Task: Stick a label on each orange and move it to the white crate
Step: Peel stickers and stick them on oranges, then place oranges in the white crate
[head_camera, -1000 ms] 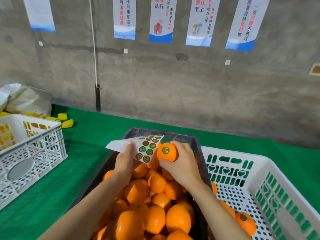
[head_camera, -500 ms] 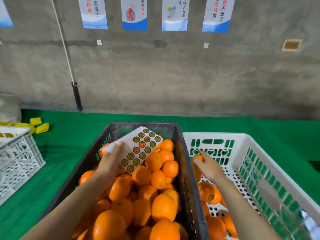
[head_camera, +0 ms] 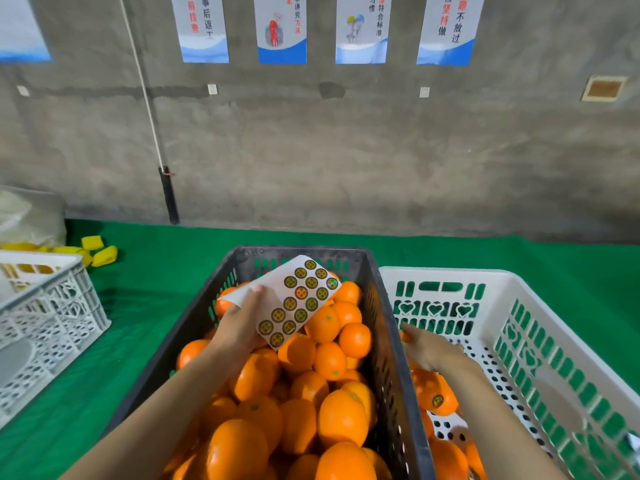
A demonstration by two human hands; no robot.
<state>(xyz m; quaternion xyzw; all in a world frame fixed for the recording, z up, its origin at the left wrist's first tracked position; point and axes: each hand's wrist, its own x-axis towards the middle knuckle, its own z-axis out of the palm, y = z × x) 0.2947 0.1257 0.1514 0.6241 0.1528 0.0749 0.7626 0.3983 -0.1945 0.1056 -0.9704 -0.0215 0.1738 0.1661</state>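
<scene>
A black crate [head_camera: 388, 341] full of unlabelled oranges [head_camera: 330, 360] stands in the middle of the green table. My left hand [head_camera: 239, 323] holds a white label sheet [head_camera: 298, 299] with several round stickers above those oranges. To the right stands the white crate [head_camera: 450, 273] with a few labelled oranges [head_camera: 437, 398] inside. My right hand [head_camera: 431, 348] is low inside the white crate, palm down, curled over an orange [head_camera: 406, 337] that mostly hides under the fingers.
A second white crate [head_camera: 52, 306] sits at the left edge. Yellow pieces [head_camera: 100, 252] and a plastic bag [head_camera: 27, 216] lie behind it. Green cloth [head_camera: 145, 306] covers the table, and a concrete wall rises close behind.
My right hand carried the labelled orange from above the black crate into the white crate and has sunk lower there. My left hand keeps the label sheet in about the same place.
</scene>
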